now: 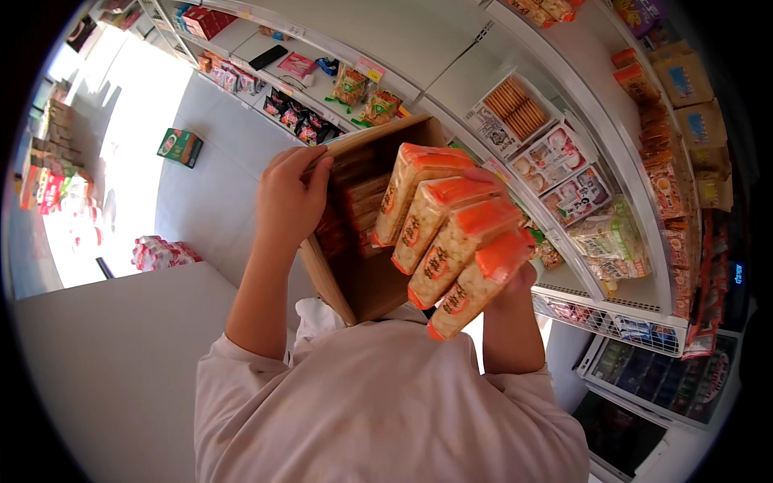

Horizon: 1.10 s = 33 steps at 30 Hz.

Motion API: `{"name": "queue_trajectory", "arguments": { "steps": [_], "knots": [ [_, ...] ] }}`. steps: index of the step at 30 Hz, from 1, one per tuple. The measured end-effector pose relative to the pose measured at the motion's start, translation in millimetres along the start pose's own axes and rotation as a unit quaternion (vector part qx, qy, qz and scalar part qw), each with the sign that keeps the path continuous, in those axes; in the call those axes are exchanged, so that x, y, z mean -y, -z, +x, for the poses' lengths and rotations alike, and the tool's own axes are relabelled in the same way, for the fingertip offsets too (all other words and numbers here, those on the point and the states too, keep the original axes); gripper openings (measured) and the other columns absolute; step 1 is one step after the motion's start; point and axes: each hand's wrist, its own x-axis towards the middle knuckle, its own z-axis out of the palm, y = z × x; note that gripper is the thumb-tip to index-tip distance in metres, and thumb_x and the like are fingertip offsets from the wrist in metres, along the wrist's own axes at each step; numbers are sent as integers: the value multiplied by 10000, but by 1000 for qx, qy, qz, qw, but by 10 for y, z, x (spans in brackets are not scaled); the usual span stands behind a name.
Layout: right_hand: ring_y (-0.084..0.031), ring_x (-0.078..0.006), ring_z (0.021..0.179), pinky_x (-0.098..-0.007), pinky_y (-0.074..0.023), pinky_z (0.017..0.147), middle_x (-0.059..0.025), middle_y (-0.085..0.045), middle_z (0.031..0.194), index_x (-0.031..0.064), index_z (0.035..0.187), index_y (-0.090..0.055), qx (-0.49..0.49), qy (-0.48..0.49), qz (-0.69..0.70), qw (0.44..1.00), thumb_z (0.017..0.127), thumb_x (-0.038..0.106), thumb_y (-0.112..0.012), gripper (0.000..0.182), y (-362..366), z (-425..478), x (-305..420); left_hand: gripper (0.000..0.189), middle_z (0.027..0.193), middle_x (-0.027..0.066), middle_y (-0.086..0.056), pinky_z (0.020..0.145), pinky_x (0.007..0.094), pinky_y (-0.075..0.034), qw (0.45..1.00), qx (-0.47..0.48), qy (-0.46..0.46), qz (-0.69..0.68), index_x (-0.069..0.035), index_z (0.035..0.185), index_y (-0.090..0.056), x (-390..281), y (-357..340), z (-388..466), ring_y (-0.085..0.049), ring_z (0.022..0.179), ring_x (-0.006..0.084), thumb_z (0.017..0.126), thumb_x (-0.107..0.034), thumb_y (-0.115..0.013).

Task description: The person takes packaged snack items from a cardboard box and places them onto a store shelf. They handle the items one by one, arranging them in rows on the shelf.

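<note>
Several clear packs of pale, lumpy snack bars with orange ends (444,253) fan out from my right hand (520,275), which grips them at their upper right ends. An open cardboard box (329,271) is tilted in front of my body, and the packs are over its right side. My left hand (293,193) grips the box's upper left edge, thumb bent at the rim. Inside the box, more packs (368,202) lie in shadow on the left side; the bottom right part of its inside is bare cardboard.
White store shelves hold a tray of round biscuits (515,107), bagged snacks (604,236) and a black phone-like object (268,57). A green box (180,148) lies on the grey floor. Wrapped bottles (162,253) stand beyond a white surface (115,362). A wire basket (640,329) hangs at right.
</note>
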Motion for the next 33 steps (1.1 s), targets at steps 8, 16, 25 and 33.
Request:
{"name": "queue_trajectory", "arguments": {
  "steps": [8,16,25,33],
  "knots": [
    [-552,-334,1363,-514,-454,1155,-150,-542,1502,106,1542,-447,63,-61,285,955,1009,500,-564,673,-420,277,-945,167,919,157,-726,740,416,-556,1000,-7,-13,3,3,1031,-753,24,-15,-19,-694,812,349,927,-125,-727],
    [-600,-323,1300,-533,-489,1093,-108,-600,1429,146,1481,-497,-40,-13,326,944,1012,486,-543,581,-664,528,-1210,159,925,145,-734,767,430,-549,999,-4,-34,11,-14,1027,-756,49,27,-80,-688,857,347,923,-132,-727],
    [-558,-298,1340,-561,-443,1126,-93,-614,1393,140,1423,-547,-139,-72,261,952,1032,353,-526,446,-827,711,-1161,156,947,148,-740,785,435,-553,998,-13,-54,16,-15,1025,-754,55,22,-126,-690,892,357,923,-130,-725],
    [-502,-318,1345,-581,-352,1167,-124,-538,1411,96,1393,-546,-172,-134,146,965,979,214,-660,445,-655,756,-1245,173,942,161,-738,780,433,-557,999,-6,-40,6,1,1045,-754,71,22,-118,-696,871,357,924,-118,-727]
  ]
}}
